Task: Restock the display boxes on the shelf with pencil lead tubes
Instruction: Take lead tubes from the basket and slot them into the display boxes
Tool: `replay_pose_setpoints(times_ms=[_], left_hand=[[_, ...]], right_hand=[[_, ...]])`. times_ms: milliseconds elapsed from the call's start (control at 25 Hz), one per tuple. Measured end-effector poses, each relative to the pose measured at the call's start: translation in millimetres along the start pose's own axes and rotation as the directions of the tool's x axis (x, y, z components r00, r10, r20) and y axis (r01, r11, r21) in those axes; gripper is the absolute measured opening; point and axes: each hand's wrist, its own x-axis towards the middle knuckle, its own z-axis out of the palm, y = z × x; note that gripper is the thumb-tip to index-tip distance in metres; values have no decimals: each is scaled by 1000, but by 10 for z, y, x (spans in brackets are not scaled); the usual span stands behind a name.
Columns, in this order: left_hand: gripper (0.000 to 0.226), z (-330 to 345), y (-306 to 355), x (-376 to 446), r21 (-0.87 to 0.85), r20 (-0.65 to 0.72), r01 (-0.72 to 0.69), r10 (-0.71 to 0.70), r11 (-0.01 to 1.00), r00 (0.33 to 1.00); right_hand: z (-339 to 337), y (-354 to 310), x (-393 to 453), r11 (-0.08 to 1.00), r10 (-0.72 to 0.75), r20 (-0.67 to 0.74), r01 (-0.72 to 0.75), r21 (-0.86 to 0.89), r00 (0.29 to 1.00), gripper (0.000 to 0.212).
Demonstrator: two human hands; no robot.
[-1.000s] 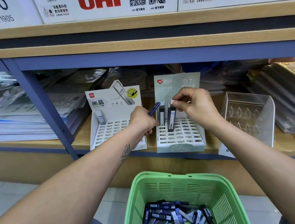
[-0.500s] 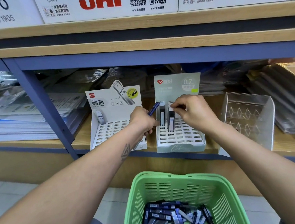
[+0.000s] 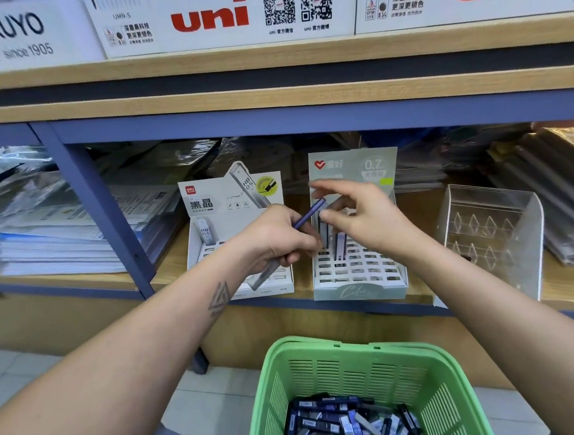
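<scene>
On the shelf stand two display boxes: a white one marked HB 0.5 [image 3: 233, 201] with one tube [image 3: 205, 231] at its back left, and a pale green one marked 0.7 [image 3: 360, 290]. A few tubes [image 3: 340, 247] stand upright in the green box's back rows. My left hand [image 3: 277, 242] grips lead tubes between the boxes; a blue tube [image 3: 307, 214] sticks up to the right and a grey one [image 3: 263, 277] points down. My right hand [image 3: 368, 217] hovers over the green box with fingers spread and holds nothing; the blue tube's tip lies between its thumb and forefinger.
A green plastic basket [image 3: 358, 359] below the shelf holds several loose lead tubes [image 3: 346, 425]. A clear acrylic holder [image 3: 492, 228] stands right of the green box. Stacks of wrapped paper goods [image 3: 57, 235] fill the shelf's left and right ends. A blue upright post [image 3: 107, 224] stands left of the boxes.
My right hand has let go of the tube it set into the green box, risen and spread its fingers near the blue tube's tip. My left hand has hardly moved.
</scene>
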Motion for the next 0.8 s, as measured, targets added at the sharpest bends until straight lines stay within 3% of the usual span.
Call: replay_pose_setpoints(times_ms=[80,240,320,560,800], left_hand=[[19,-38,-8,-79,-52,123,-9,16,999,992],[40,-184,-54,-149,-83,289,37,-11,996,957],[42,-285,-87,-150,-56,286,65,-46,996,957],[20,-478,-54,-169,-105,264,74,-44,992,963],[15,-395,-10,-122,-94,164,8,7,995,986]], right_hand=[[27,-47,4,994,1,54,-7,106,999,29],[50,-64,5,944,111,-12,-102,315,994,16],[36,-41,27,920,169,-42,-142,366,985,11],[15,27,27,903,213,-23,-188,387,977,14],[-78,46,34,769,234,-18,-174,615,972,24]])
